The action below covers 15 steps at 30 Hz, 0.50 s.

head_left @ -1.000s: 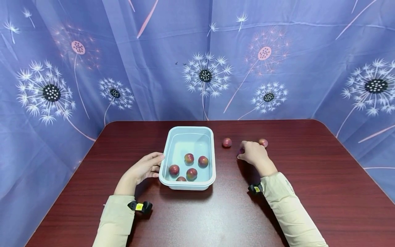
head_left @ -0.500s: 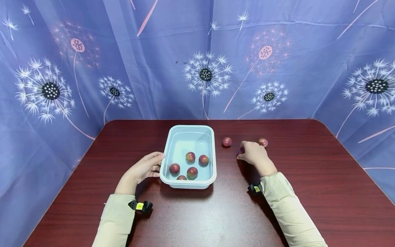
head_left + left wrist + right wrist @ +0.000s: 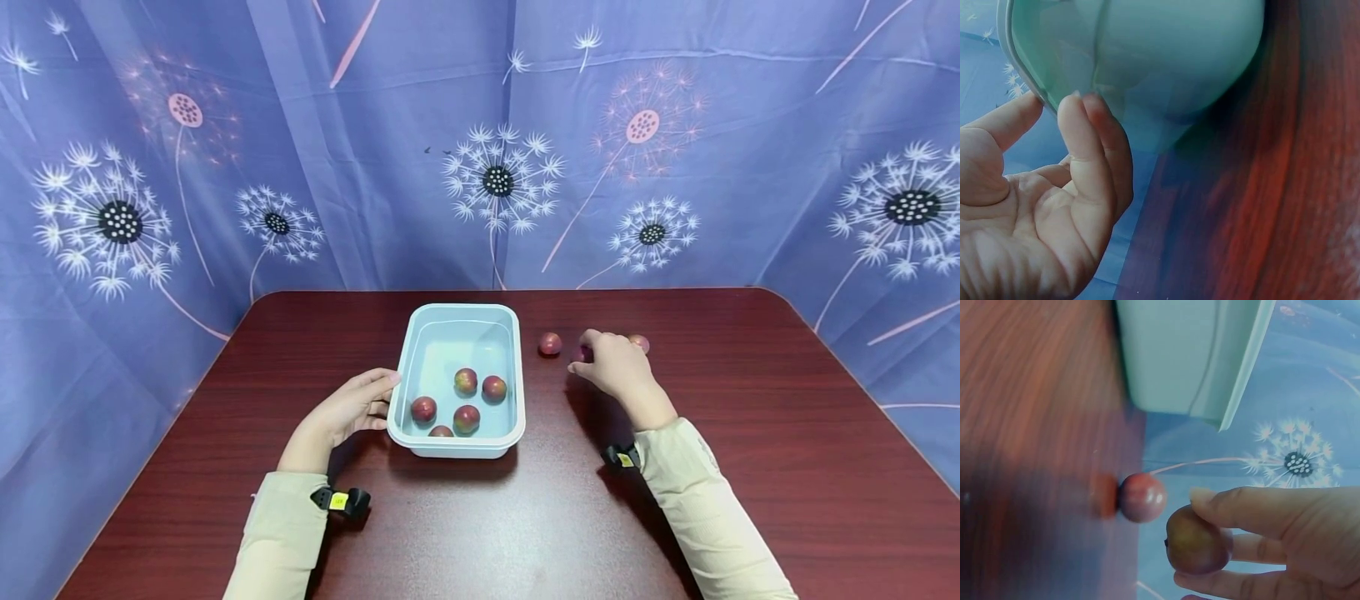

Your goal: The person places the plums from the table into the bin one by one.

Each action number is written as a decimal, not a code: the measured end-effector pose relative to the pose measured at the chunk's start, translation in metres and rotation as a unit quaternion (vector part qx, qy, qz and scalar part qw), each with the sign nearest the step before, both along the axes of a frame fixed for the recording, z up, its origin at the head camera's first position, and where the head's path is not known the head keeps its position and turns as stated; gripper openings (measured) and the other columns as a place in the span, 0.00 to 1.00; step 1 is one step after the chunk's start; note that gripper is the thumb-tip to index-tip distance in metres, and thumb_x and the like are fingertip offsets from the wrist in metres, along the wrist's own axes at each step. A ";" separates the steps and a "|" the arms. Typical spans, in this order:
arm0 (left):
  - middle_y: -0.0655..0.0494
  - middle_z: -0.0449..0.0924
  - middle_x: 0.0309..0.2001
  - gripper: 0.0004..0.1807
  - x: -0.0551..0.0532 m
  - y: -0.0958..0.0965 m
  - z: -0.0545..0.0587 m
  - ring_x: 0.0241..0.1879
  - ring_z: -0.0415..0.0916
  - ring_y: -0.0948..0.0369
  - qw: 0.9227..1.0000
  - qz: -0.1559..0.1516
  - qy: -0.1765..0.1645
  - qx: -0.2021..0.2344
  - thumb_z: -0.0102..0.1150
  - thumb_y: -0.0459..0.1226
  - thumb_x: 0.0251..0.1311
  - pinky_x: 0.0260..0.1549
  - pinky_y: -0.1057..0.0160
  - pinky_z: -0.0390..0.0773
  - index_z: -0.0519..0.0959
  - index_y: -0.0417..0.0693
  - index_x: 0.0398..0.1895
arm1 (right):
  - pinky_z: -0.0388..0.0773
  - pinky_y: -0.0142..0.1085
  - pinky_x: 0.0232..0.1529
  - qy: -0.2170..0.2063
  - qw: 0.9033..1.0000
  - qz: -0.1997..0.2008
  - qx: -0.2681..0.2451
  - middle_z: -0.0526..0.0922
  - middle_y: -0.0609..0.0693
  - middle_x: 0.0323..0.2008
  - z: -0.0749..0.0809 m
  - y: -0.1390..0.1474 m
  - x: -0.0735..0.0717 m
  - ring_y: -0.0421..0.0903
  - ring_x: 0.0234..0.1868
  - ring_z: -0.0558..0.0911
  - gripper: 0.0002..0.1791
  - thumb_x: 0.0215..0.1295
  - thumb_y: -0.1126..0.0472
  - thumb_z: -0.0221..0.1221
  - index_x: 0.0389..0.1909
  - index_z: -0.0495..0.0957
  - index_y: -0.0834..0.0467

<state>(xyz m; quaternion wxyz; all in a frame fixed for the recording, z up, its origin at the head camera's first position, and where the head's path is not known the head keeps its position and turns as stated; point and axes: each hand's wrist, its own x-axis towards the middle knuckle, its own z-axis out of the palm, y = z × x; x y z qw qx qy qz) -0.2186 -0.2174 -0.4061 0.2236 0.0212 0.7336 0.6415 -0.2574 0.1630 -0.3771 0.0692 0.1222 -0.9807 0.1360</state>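
A light blue plastic box (image 3: 457, 448) stands on the table with several reddish plums (image 3: 467, 419) inside, mostly toward its near end. My left hand (image 3: 351, 410) grips the box's left rim; the left wrist view shows the thumb at the rim and fingertips against the outer wall. To the right of the box, my right hand (image 3: 618, 367) pinches a plum (image 3: 1197, 540) between thumb and fingers, just above the table. One loose plum (image 3: 551, 344) lies between that hand and the box. Another plum (image 3: 640, 342) sits behind the right hand, partly hidden by it.
The dark red wooden table (image 3: 750, 433) ends at a blue curtain (image 3: 390, 167) printed with dandelions, which hangs behind and along both sides. A black strap (image 3: 341, 501) is on the left wrist and another strap (image 3: 621, 457) on the right.
My right hand has lifted slightly and shifted a little left with the plum in its fingers. The left hand keeps its hold on the box.
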 end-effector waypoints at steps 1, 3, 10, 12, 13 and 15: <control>0.54 0.79 0.37 0.28 0.000 0.000 0.000 0.33 0.78 0.64 1.000 -0.001 0.001 0.001 0.46 0.47 0.70 0.31 0.68 0.78 0.61 0.34 0.62 | 0.73 0.55 0.40 0.005 1.000 0.001 -0.002 0.84 0.60 0.35 0.002 -0.001 0.001 0.61 0.39 0.82 0.21 0.52 0.55 0.66 0.42 0.77 0.64; 0.54 0.79 0.37 0.28 0.000 0.000 0.000 0.33 0.78 0.64 1.000 -0.003 0.003 0.001 0.46 0.48 0.70 0.31 0.68 0.78 0.61 0.33 0.62 | 0.73 0.55 0.40 0.015 1.000 0.003 -0.006 0.84 0.61 0.36 0.005 -0.003 0.004 0.61 0.40 0.82 0.21 0.52 0.55 0.66 0.43 0.78 0.64; 0.55 0.78 0.37 0.28 0.000 0.000 0.000 0.33 0.77 0.64 1.000 -0.003 0.004 0.002 0.46 0.47 0.70 0.31 0.68 0.78 0.62 0.33 0.61 | 0.72 0.56 0.38 0.038 0.999 0.008 -0.011 0.84 0.61 0.35 0.014 -0.011 0.010 0.61 0.38 0.82 0.21 0.52 0.54 0.66 0.42 0.79 0.64; 0.54 0.78 0.37 0.28 0.000 0.000 0.000 0.33 0.77 0.64 1.000 -0.001 0.003 0.002 0.47 0.47 0.70 0.32 0.68 0.78 0.62 0.33 0.61 | 0.73 0.56 0.38 0.039 0.999 0.010 -0.016 0.84 0.60 0.35 0.015 -0.012 0.012 0.60 0.38 0.82 0.21 0.53 0.53 0.66 0.42 0.79 0.64; 0.54 0.78 0.37 0.28 0.000 0.000 0.000 0.33 0.77 0.64 1.000 -0.001 0.003 0.002 0.47 0.47 0.70 0.32 0.68 0.78 0.62 0.33 0.61 | 0.74 0.55 0.38 0.040 0.999 0.011 -0.019 0.84 0.60 0.34 0.016 -0.013 0.013 0.60 0.37 0.82 0.21 0.53 0.53 0.66 0.42 0.79 0.63; 0.54 0.78 0.37 0.28 0.000 0.000 0.000 0.33 0.77 0.64 1.000 0.000 0.003 0.002 0.47 0.47 0.70 0.32 0.68 0.79 0.62 0.33 0.62 | 0.74 0.55 0.39 0.042 0.999 0.012 -0.025 0.84 0.60 0.34 0.016 -0.015 0.014 0.60 0.37 0.82 0.21 0.53 0.52 0.66 0.42 0.79 0.63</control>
